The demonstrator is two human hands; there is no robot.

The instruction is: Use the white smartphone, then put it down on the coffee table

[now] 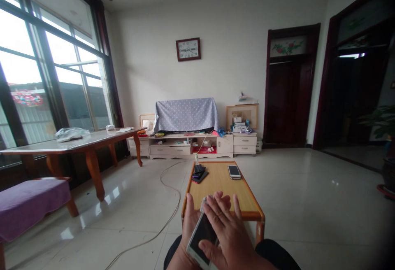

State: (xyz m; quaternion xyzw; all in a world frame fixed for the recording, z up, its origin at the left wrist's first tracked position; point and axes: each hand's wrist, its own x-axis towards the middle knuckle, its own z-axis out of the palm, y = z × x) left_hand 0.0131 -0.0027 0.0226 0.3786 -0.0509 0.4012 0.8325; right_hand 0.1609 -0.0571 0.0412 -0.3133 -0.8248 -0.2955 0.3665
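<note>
A smartphone [201, 238] with a dark screen and a pale edge or case lies tilted in my left hand [189, 225]. The left palm supports it from below, with the thumb up along its left side. Across the upper part and right side of the phone lies my right hand [231, 232], its fingers stretched out and touching the top end. The right thumb rests over the lower screen. Most of the left fingers are hidden behind the phone and the right hand.
Before my knees stands a small wooden table [216, 175]. On it are a white phone [234, 171] and several stacked dark phones [200, 174]. A cable [166, 222] runs over the floor at left. A long table [101, 136] stands by the windows; a low cabinet [225, 144] lines the wall.
</note>
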